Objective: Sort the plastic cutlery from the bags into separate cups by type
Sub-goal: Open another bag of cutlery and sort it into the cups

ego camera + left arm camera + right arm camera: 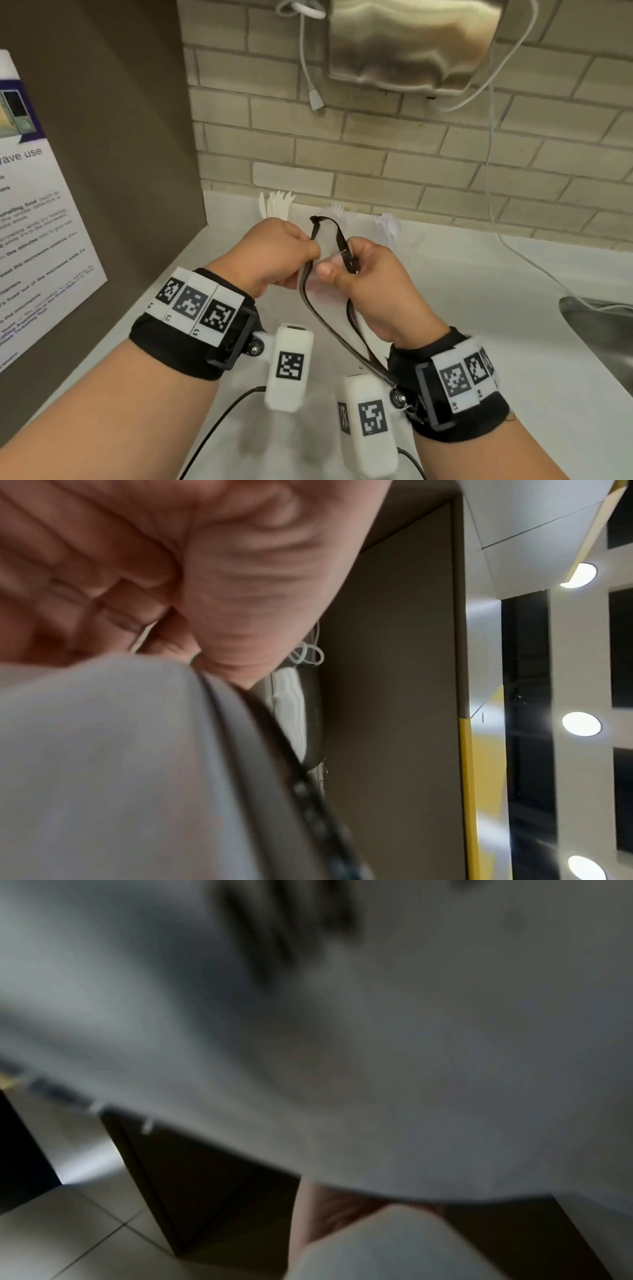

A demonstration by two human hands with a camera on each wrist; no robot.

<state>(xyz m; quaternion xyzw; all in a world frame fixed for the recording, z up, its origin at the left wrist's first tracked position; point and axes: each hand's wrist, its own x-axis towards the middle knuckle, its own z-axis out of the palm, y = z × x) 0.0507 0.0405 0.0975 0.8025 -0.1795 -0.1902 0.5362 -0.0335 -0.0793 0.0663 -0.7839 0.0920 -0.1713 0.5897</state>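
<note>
As two hands (pixel 318 263) pinch one bag (pixel 329 308) — blurred.

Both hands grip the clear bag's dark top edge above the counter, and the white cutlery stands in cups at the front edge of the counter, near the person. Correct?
Not quite. In the head view, left hand and right hand grip the bag, but the cutlery stands by the back wall, beyond the hands.

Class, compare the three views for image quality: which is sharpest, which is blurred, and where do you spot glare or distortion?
Head view: sharpest, though the brick wall bows from wide-angle distortion. The left hand and right hand pinching the bag are slightly soft. Left wrist view: near surfaces out of focus, ceiling lights flare. Right wrist view: dim, almost wholly smeared.
</note>
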